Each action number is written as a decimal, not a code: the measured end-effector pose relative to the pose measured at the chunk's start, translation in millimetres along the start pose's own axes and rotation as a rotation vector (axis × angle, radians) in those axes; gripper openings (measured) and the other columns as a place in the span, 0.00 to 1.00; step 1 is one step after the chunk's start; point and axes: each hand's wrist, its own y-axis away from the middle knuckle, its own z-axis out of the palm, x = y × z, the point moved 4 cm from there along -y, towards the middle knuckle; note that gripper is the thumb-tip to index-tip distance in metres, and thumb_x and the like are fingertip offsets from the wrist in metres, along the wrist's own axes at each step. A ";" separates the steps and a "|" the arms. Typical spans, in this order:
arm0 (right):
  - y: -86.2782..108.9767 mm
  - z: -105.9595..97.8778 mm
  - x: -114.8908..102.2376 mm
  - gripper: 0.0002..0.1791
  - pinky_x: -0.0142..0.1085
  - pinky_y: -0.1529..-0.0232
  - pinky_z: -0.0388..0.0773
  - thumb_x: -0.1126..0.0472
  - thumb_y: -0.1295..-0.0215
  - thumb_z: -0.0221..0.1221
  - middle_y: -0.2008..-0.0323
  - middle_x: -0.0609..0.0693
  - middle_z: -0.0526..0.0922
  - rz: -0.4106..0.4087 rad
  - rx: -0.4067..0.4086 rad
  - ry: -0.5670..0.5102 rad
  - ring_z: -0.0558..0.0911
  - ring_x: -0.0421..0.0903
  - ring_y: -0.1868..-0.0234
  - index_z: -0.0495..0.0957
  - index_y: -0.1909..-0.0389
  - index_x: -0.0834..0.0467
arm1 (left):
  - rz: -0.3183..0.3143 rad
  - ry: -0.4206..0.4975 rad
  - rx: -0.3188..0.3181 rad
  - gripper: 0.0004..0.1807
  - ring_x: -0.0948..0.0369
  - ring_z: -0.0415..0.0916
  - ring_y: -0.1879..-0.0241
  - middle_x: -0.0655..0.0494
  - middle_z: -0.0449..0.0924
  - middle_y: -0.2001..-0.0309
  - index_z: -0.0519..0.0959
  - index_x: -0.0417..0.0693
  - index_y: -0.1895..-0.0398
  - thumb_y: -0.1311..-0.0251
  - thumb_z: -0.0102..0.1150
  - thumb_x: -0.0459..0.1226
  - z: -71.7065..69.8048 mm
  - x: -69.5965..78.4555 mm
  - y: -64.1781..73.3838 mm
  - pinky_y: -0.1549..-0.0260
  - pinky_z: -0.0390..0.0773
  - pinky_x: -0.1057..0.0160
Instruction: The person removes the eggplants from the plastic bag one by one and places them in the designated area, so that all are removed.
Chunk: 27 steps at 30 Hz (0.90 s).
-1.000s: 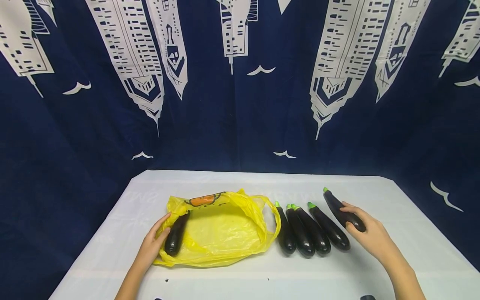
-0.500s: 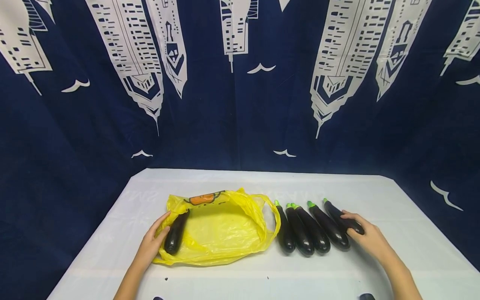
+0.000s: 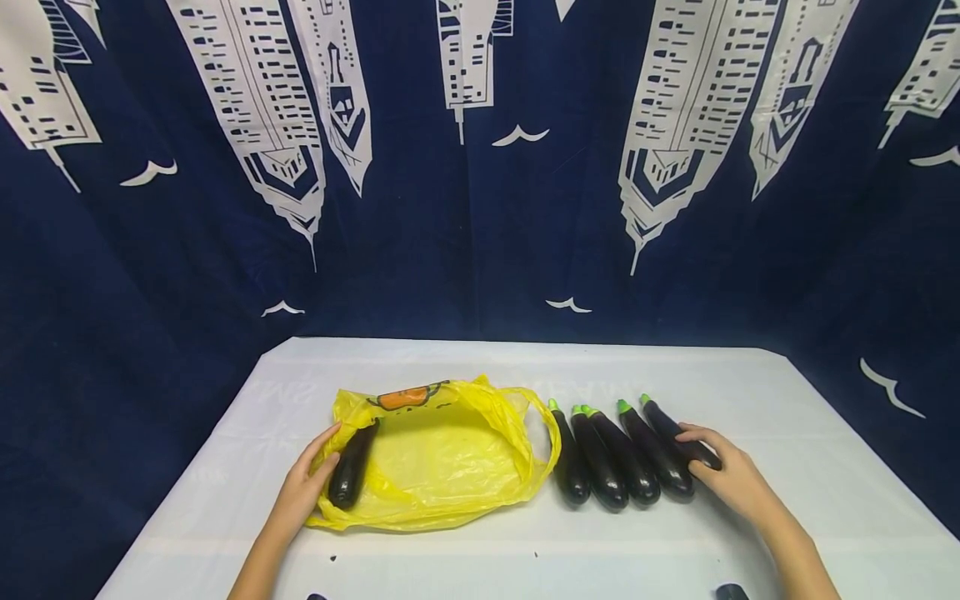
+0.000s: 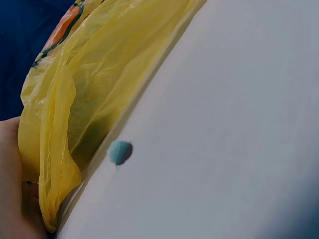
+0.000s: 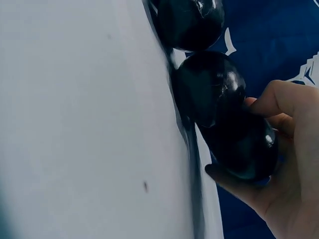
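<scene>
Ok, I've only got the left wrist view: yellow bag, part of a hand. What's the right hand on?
Observer: The right hand grips the rightmost eggplant.
Operator: How many others beside it?
Observer: Four eggplants, side by side, between it and the yellow bag.
Operator: Anything inside the bag?
Observer: Yes, the head view shows a sixth eggplant inside, at its left end, next to the left hand.
</scene>
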 end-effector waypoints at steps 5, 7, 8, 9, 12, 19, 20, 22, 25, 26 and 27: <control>0.4 1.2 -0.7 0.21 0.69 0.45 0.54 0.66 0.46 0.53 0.38 0.64 0.64 -0.046 0.014 -0.008 0.58 0.71 0.38 0.71 0.49 0.60 | 0.008 -0.010 0.003 0.27 0.43 0.44 0.31 0.46 0.53 0.31 0.59 0.55 0.34 0.35 0.44 0.49 -0.5 0.5 -0.2 0.39 0.46 0.33; 0.5 1.8 -0.8 0.20 0.68 0.45 0.55 0.66 0.45 0.53 0.39 0.65 0.64 -0.054 0.014 -0.008 0.59 0.71 0.39 0.71 0.49 0.60 | 0.008 -0.010 0.003 0.27 0.43 0.44 0.31 0.47 0.53 0.31 0.59 0.56 0.34 0.35 0.44 0.49 -0.6 0.5 -0.6 0.39 0.46 0.33; 0.4 2.0 -0.7 0.20 0.67 0.44 0.56 0.66 0.45 0.53 0.39 0.65 0.64 -0.057 0.013 -0.008 0.59 0.71 0.39 0.71 0.49 0.61 | 0.008 -0.010 0.003 0.27 0.43 0.44 0.31 0.47 0.53 0.31 0.59 0.56 0.34 0.35 0.44 0.49 -0.6 0.6 -0.8 0.39 0.46 0.33; 0.4 2.2 -0.7 0.20 0.67 0.44 0.56 0.66 0.45 0.52 0.39 0.65 0.64 -0.058 0.009 -0.006 0.59 0.71 0.39 0.71 0.49 0.61 | 0.007 -0.010 0.003 0.27 0.43 0.44 0.31 0.47 0.53 0.31 0.59 0.56 0.34 0.35 0.44 0.49 -0.7 0.6 -0.9 0.39 0.46 0.33; 0.3 2.5 -0.3 0.19 0.67 0.45 0.57 0.66 0.44 0.52 0.39 0.65 0.64 -0.056 -0.003 0.009 0.59 0.71 0.39 0.71 0.50 0.61 | 0.003 -0.005 -0.001 0.27 0.43 0.44 0.31 0.47 0.53 0.30 0.59 0.57 0.34 0.35 0.44 0.49 -0.6 0.7 -1.0 0.39 0.46 0.33; -0.4 1.8 -0.9 0.19 0.69 0.46 0.55 0.62 0.43 0.52 0.39 0.65 0.63 -0.029 -0.021 0.064 0.59 0.71 0.39 0.71 0.49 0.59 | -0.004 -0.007 -0.004 0.27 0.43 0.43 0.31 0.48 0.52 0.30 0.59 0.57 0.34 0.35 0.43 0.50 -0.7 1.8 -1.3 0.39 0.46 0.33; -0.4 1.6 -1.1 0.19 0.69 0.46 0.55 0.62 0.43 0.51 0.39 0.65 0.63 -0.030 -0.020 0.067 0.59 0.71 0.39 0.71 0.49 0.59 | -0.006 -0.006 -0.005 0.27 0.44 0.43 0.31 0.48 0.52 0.30 0.59 0.58 0.34 0.35 0.43 0.50 -0.7 1.8 -1.4 0.39 0.46 0.33; -0.5 1.2 -1.8 0.19 0.69 0.45 0.55 0.62 0.43 0.51 0.39 0.65 0.63 -0.032 -0.015 0.078 0.59 0.71 0.39 0.71 0.49 0.60 | -0.007 -0.004 -0.006 0.27 0.44 0.43 0.31 0.48 0.52 0.30 0.59 0.58 0.34 0.35 0.43 0.50 -0.6 1.7 -1.5 0.39 0.46 0.33; -0.3 0.3 -4.1 0.20 0.69 0.46 0.55 0.62 0.43 0.51 0.39 0.66 0.64 -0.036 -0.009 0.091 0.60 0.71 0.40 0.71 0.48 0.60 | -0.009 -0.001 -0.005 0.27 0.44 0.43 0.31 0.48 0.52 0.30 0.59 0.58 0.34 0.35 0.44 0.50 -0.3 0.8 -1.1 0.39 0.46 0.33; 0.0 -0.1 -5.6 0.20 0.69 0.45 0.55 0.62 0.43 0.51 0.39 0.66 0.64 -0.038 -0.007 0.094 0.60 0.71 0.40 0.71 0.48 0.60 | -0.010 -0.001 -0.004 0.27 0.43 0.44 0.31 0.47 0.52 0.30 0.59 0.57 0.34 0.35 0.44 0.50 -0.2 0.3 -0.8 0.39 0.46 0.33; 0.1 -0.6 -7.3 0.20 0.69 0.45 0.55 0.62 0.43 0.51 0.39 0.66 0.64 -0.040 -0.005 0.096 0.60 0.71 0.40 0.70 0.48 0.60 | -0.009 -0.001 -0.003 0.27 0.43 0.44 0.31 0.47 0.52 0.30 0.59 0.57 0.34 0.35 0.44 0.49 -0.1 -0.1 -0.5 0.39 0.46 0.33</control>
